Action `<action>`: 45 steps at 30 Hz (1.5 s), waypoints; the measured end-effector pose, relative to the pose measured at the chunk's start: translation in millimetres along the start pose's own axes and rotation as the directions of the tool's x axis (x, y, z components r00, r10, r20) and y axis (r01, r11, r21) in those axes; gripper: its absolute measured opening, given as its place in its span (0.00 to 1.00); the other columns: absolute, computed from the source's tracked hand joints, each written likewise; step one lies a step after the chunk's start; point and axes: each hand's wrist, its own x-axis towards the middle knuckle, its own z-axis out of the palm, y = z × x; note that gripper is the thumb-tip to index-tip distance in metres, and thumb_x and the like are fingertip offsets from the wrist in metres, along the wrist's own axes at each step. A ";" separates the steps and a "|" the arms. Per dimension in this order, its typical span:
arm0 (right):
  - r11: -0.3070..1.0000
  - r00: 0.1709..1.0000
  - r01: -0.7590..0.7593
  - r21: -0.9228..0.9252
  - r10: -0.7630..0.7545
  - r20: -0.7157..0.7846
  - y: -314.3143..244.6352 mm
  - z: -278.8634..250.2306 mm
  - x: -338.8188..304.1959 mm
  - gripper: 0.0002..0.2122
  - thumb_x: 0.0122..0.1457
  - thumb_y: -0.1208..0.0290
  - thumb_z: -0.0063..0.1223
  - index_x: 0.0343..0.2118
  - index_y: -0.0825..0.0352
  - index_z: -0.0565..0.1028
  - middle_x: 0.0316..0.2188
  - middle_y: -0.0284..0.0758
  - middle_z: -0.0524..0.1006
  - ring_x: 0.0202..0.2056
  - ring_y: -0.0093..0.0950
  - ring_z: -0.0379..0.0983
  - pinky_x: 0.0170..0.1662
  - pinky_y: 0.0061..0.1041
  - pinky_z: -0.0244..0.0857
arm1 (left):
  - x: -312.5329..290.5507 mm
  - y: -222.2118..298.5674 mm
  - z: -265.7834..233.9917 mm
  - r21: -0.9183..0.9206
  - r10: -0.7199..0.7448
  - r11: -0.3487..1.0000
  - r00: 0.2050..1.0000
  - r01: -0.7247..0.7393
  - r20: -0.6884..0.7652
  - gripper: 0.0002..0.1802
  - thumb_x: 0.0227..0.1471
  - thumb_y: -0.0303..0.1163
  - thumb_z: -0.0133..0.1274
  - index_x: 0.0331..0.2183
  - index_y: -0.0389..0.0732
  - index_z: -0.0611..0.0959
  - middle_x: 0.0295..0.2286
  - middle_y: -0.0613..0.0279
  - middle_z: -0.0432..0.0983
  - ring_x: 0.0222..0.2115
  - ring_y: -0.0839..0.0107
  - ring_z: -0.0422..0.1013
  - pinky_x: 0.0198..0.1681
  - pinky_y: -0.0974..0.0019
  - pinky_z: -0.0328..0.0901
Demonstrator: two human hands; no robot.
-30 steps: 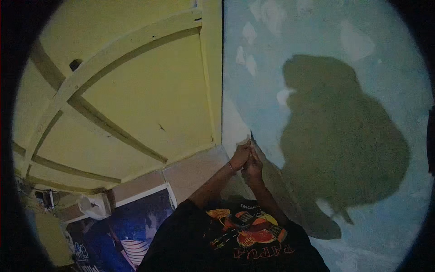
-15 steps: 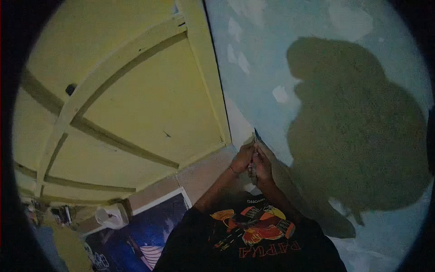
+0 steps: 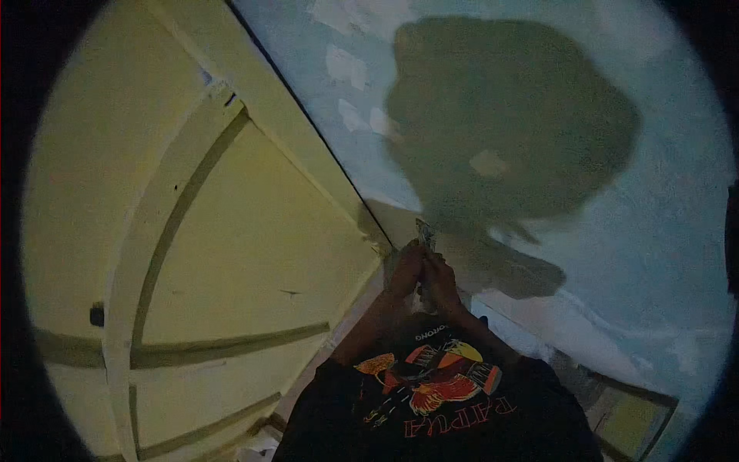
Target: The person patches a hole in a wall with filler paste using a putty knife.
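Meeting close in front of the chest, the left hand (image 3: 406, 269) and the right hand (image 3: 440, 279) press together around a thin flat object (image 3: 424, 231) — its tip sticks up just above the knuckles, its kind too dim to tell; both hands are closed on it; below them lies a black shirt (image 3: 431, 408) with a red and orange print; to the left spreads a yellow panelled door (image 3: 231, 231); ahead and to the right a pale blue wall (image 3: 662, 254) with patchy spots carries a large dark shadow (image 3: 516, 115) — the person's own.
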 end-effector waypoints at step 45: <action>0.992 0.879 0.036 -0.120 -0.089 -0.468 -50.5 87.2 -6.6 0.15 0.50 0.72 0.36 0.41 0.71 0.62 0.21 0.36 0.68 0.18 0.20 0.62 0.20 0.19 0.59 | 41.7 35.4 -53.7 -0.174 -0.123 0.950 0.824 0.259 0.554 0.13 0.43 0.34 0.39 0.18 0.34 0.71 0.16 0.65 0.64 0.17 0.77 0.61 0.20 0.73 0.58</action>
